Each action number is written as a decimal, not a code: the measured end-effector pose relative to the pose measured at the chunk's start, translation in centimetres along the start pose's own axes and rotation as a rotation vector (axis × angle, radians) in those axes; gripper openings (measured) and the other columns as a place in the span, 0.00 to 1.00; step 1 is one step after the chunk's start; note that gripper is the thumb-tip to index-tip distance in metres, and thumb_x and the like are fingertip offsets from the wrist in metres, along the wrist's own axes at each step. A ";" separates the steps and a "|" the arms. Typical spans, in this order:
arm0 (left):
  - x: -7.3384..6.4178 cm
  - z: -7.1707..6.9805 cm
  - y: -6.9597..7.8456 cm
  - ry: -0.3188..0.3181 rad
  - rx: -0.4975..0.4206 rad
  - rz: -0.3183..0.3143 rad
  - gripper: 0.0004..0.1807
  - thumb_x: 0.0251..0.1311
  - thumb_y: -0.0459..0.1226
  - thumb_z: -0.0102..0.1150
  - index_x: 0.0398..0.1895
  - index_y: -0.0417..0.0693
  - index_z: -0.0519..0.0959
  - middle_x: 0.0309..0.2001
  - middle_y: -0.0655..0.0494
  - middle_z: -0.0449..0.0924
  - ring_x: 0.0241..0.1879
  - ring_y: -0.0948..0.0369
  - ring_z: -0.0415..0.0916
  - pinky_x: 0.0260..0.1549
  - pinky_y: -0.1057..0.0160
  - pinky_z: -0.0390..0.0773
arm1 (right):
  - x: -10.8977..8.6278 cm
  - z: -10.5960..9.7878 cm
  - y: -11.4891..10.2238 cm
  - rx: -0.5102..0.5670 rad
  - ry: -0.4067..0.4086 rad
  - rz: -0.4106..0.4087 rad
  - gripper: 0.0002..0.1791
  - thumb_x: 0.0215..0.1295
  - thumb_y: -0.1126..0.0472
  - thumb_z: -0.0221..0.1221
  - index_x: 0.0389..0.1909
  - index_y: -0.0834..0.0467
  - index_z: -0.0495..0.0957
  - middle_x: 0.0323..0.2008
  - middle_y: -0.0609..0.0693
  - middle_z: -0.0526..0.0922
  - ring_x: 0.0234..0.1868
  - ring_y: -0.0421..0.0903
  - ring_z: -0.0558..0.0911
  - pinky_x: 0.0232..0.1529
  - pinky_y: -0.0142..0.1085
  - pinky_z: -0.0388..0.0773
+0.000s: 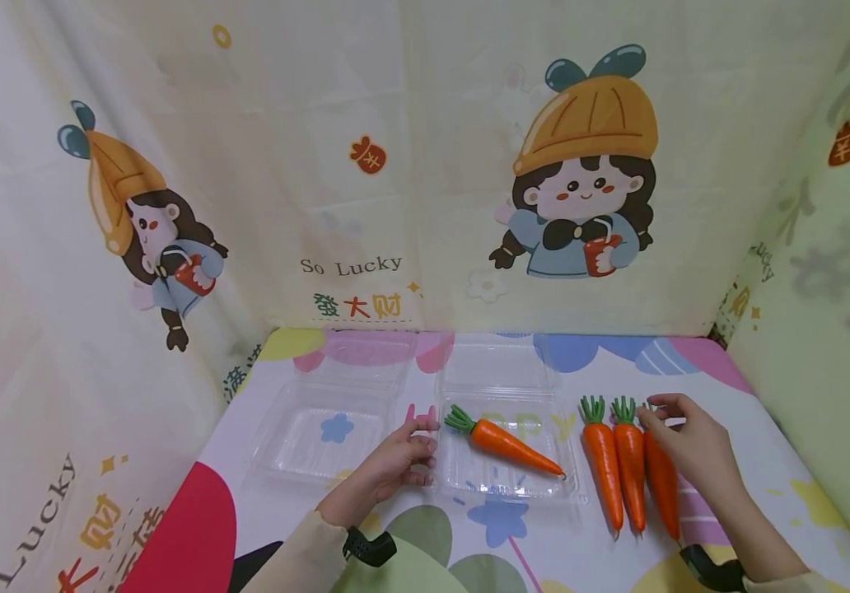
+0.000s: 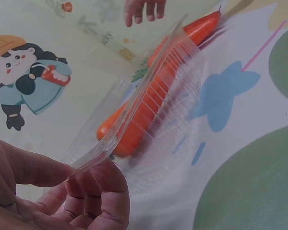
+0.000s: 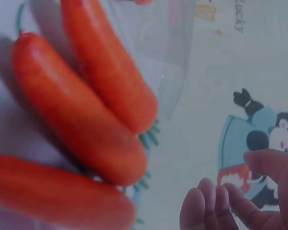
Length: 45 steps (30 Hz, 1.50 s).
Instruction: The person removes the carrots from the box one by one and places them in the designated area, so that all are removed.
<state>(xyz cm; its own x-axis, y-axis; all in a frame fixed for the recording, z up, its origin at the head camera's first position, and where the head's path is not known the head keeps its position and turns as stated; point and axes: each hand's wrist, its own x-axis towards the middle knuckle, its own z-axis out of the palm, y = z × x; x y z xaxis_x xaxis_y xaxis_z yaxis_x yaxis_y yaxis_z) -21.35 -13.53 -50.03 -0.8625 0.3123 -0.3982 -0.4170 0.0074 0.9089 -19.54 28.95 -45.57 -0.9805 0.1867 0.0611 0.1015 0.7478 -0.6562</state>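
Note:
A clear plastic box (image 1: 502,494) with its lid folded back stands mid-table, and one orange carrot (image 1: 517,449) lies slanted in it, green top to the upper left. My left hand (image 1: 404,453) pinches the box's left rim between thumb and fingers, which the left wrist view shows up close. Right of the box, three more carrots lie side by side: a left carrot (image 1: 603,469), a middle carrot (image 1: 630,473) and a right carrot (image 1: 660,486). Over the right one's green top hovers my right hand (image 1: 695,441), fingers loosely bent, nothing between them in the right wrist view.
Another clear plastic box (image 1: 277,441), lid also folded back, sits on the left, with no carrot in it. The table carries a colourful printed cloth (image 1: 425,535). Printed curtains (image 1: 425,206) close off the back and both sides.

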 end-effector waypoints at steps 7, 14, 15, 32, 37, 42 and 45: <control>0.1 0.1 -0.2 0.011 0.011 0.009 0.23 0.70 0.28 0.50 0.67 0.42 0.66 0.38 0.55 0.70 0.34 0.60 0.73 0.28 0.67 0.83 | 0.0 1.2 -3.4 0.002 -0.037 -0.051 0.27 0.72 0.47 0.61 0.60 0.64 0.74 0.48 0.63 0.82 0.42 0.56 0.83 0.33 0.34 0.81; 0.0 0.2 -0.2 0.006 0.009 0.014 0.23 0.70 0.28 0.50 0.67 0.41 0.66 0.38 0.55 0.70 0.34 0.60 0.73 0.28 0.67 0.82 | 0.0 3.0 -5.7 0.027 -0.099 -0.069 0.25 0.71 0.49 0.63 0.60 0.62 0.75 0.47 0.59 0.83 0.40 0.52 0.84 0.34 0.35 0.83; 0.0 0.2 -0.2 0.006 0.012 0.015 0.23 0.70 0.28 0.50 0.67 0.41 0.66 0.38 0.55 0.70 0.34 0.60 0.73 0.28 0.67 0.83 | -0.1 3.3 -6.0 0.028 -0.104 -0.073 0.25 0.71 0.49 0.63 0.59 0.62 0.76 0.46 0.59 0.83 0.40 0.51 0.84 0.34 0.35 0.82; 0.0 0.1 -0.2 0.012 0.011 0.007 0.22 0.72 0.31 0.52 0.68 0.42 0.66 0.43 0.52 0.70 0.34 0.59 0.73 0.29 0.67 0.83 | -1.7 9.2 -8.8 0.005 -0.221 -0.192 0.22 0.64 0.55 0.70 0.55 0.59 0.80 0.43 0.52 0.82 0.38 0.46 0.83 0.36 0.38 0.86; -0.1 0.1 -0.2 0.014 0.021 0.006 0.22 0.72 0.31 0.52 0.68 0.43 0.66 0.45 0.51 0.70 0.35 0.59 0.73 0.29 0.67 0.83 | -2.3 10.7 -9.6 -0.044 -0.236 -0.203 0.21 0.62 0.56 0.71 0.54 0.58 0.81 0.41 0.51 0.82 0.36 0.45 0.82 0.37 0.40 0.86; -0.1 0.1 -0.2 0.016 0.024 0.010 0.22 0.72 0.32 0.52 0.67 0.44 0.67 0.44 0.52 0.70 0.35 0.59 0.74 0.29 0.67 0.83 | -2.8 11.5 -10.1 -0.099 -0.249 -0.213 0.21 0.60 0.57 0.72 0.53 0.57 0.81 0.43 0.54 0.82 0.38 0.47 0.81 0.41 0.43 0.86; -0.1 0.0 -0.2 0.016 0.017 0.009 0.21 0.72 0.31 0.52 0.66 0.44 0.67 0.41 0.53 0.71 0.35 0.59 0.74 0.28 0.67 0.83 | -2.9 11.8 -10.2 -0.133 -0.258 -0.221 0.22 0.60 0.56 0.73 0.53 0.57 0.81 0.44 0.55 0.82 0.38 0.47 0.81 0.42 0.45 0.86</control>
<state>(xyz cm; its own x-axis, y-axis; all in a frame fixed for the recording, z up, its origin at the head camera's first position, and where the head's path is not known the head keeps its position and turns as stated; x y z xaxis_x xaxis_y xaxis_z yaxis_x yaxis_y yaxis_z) -21.19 -13.51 -50.13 -0.8709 0.2974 -0.3914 -0.4039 0.0208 0.9146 -19.75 13.20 -47.93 -0.9896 -0.1432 -0.0126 -0.1134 0.8313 -0.5441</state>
